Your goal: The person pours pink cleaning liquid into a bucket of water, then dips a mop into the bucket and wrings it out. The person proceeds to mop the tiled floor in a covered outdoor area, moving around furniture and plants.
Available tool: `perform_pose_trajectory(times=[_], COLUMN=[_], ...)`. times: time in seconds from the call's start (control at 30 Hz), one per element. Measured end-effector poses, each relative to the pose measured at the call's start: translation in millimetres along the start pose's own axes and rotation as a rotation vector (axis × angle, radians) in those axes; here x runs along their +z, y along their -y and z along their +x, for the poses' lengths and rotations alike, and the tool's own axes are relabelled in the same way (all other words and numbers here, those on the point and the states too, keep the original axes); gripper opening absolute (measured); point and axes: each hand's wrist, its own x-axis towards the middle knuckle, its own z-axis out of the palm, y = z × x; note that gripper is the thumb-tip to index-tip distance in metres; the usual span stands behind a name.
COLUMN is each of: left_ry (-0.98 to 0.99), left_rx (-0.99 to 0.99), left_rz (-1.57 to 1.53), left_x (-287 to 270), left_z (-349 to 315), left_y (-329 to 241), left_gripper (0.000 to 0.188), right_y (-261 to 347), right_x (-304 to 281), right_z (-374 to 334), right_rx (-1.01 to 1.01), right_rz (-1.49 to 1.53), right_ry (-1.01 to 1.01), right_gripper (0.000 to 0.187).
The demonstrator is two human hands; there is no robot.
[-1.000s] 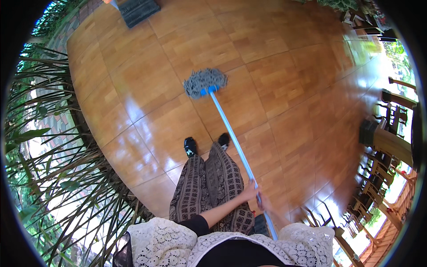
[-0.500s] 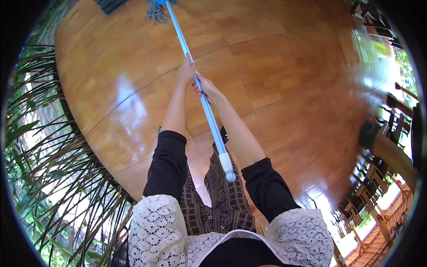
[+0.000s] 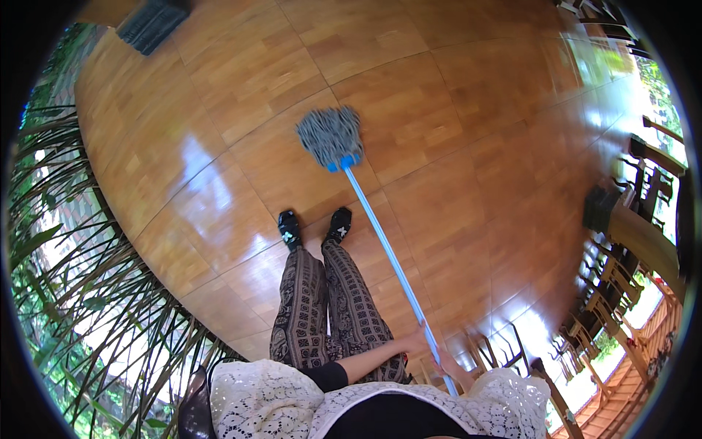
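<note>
A mop with a light blue pole (image 3: 384, 240) slants from ahead of my feet down to my right side. Its grey string head (image 3: 329, 134) lies fanned on the shiny tiled floor (image 3: 439, 212), joined to the pole by a bright blue clamp (image 3: 344, 162). My left hand (image 3: 417, 339) reaches across my body and is closed round the pole. Lower down, near the pole's end, my right hand (image 3: 453, 367) grips it too. The pole's tip is hidden beside my right sleeve.
Spiky long-leaved plants (image 3: 110, 278) line the floor's left edge. A dark block-shaped post base (image 3: 151, 25) stands at the far left. On the right are a thick wooden post (image 3: 636, 234) and several wooden chairs (image 3: 607, 293). My feet (image 3: 314, 227) stand behind the mop head.
The mop head has come back toward my feet from the far edge. Both hands have drawn the pole down and to my right side.
</note>
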Motion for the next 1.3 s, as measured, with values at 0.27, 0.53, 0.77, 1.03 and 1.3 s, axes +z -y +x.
perform_pose_trajectory(times=[0.27,0.53,0.77,1.03,1.3], left_ry=[-0.247,-0.795,-0.931,-1.04,-0.677], left_rx=[-0.319,-0.183,0.49,0.428,0.106], left_rz=[-0.545,-0.39,-0.339,-0.069,-0.112], left_x=[-35.9,-204.7,-505.0,-566.3,-395.3], left_z=[30.2,62.8,81.0,70.2,92.9], left_y=[-13.4,-91.0,-205.2,-217.8,-127.1], left_gripper=[0.098,0.059,0.02,0.039,0.041], right_y=[-15.4,165.6,471.3,638.7,452.2], right_x=[19.2,93.5,249.8,317.1,108.2], right_z=[-16.9,37.2,101.2,108.2,151.8], right_rx=[-0.031,-0.261,-0.636,-1.123,-1.102], right_rz=[-0.14,-0.299,-0.078,-1.028,-0.921], right_ry=[-0.246,-0.188,0.169,-0.563,-0.569], right_gripper=[0.045,0.058,0.036,0.044,0.039])
